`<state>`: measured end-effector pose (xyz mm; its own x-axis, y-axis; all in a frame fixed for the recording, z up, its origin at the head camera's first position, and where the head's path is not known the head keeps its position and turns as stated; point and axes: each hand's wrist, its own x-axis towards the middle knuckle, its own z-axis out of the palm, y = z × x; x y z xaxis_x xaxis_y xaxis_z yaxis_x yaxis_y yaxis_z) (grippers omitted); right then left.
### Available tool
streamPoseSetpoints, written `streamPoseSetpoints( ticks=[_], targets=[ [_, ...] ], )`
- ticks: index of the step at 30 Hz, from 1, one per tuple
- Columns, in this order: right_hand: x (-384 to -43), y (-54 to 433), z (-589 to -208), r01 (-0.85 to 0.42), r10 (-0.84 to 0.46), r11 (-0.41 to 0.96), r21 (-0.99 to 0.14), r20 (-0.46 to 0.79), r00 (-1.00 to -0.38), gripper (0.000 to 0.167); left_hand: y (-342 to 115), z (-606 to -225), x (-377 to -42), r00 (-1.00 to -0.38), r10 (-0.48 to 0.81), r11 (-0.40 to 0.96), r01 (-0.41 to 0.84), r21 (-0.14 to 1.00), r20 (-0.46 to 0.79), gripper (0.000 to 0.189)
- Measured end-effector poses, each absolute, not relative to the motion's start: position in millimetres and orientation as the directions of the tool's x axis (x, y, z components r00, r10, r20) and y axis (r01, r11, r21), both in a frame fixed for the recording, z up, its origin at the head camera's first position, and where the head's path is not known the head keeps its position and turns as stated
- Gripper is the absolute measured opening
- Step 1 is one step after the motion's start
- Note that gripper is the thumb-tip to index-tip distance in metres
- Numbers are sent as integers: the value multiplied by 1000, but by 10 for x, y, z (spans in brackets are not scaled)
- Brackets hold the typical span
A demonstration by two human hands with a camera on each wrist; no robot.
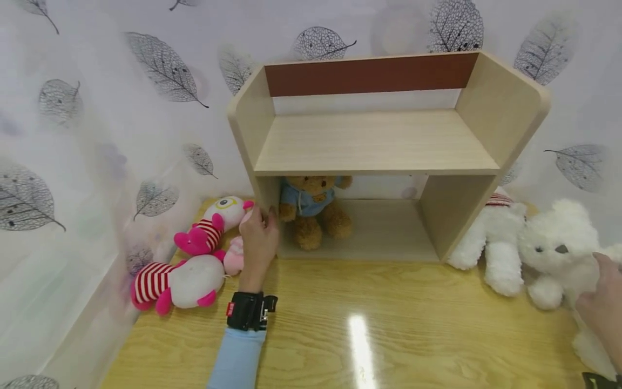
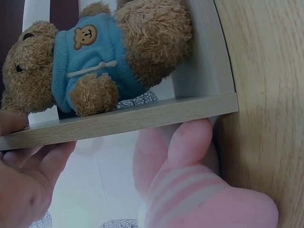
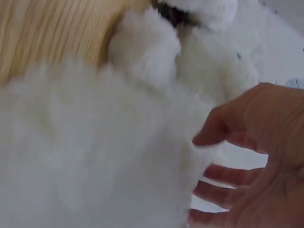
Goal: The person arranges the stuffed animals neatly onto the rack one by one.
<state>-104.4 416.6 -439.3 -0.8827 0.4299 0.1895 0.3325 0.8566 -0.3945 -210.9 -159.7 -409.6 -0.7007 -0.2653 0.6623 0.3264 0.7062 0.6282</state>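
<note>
A small wooden shelf stands against the wall. My left hand pinches the front edge of its left side panel, thumb on the inner side and fingers on the outer side. Just inside that panel, on the lower level, sits a brown teddy bear in a blue hoodie. At the far right my right hand is at a white fluffy teddy bear. In the right wrist view its fingers are spread and loosely bent at the bear's fur; firm contact cannot be told.
Left of the shelf lie pink-and-white striped plush toys, with a paler pink one close against the panel. Another white plush leans by the shelf's right side. The wooden table meets leaf-patterned walls at the back and left.
</note>
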Motion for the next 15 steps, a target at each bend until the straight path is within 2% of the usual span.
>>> streamPoseSetpoints(
  ticks=[2, 4, 6, 9, 15],
  targets=[
    [-1088, 4106, -4345, 419, 470, 846, -329, 89, -878, 87, -1590, -4094, -2112, -700, -260, 707, 332, 625, 666, 17],
    [-1147, 4038, -4286, 513, 522, 823, -242, -33, -852, 97, -1585, -4094, -2112, -702, -262, 703, 330, 629, 662, 17],
    [-1177, 4019, -4254, 534, 525, 815, -227, -100, -845, 107, -1583, -4096, -2109, -705, -265, 701, 327, 633, 658, 16],
    [-1208, 4011, -4267, 505, 499, 835, -219, -84, -862, 114, -1580, -4098, -2101, -703, -266, 701, 329, 633, 660, 16],
    [-1272, 4021, -4332, 489, 496, 854, -176, -6, -868, 116, -1586, -4090, -2098, -681, -256, 714, 346, 609, 686, 17]
  ],
)
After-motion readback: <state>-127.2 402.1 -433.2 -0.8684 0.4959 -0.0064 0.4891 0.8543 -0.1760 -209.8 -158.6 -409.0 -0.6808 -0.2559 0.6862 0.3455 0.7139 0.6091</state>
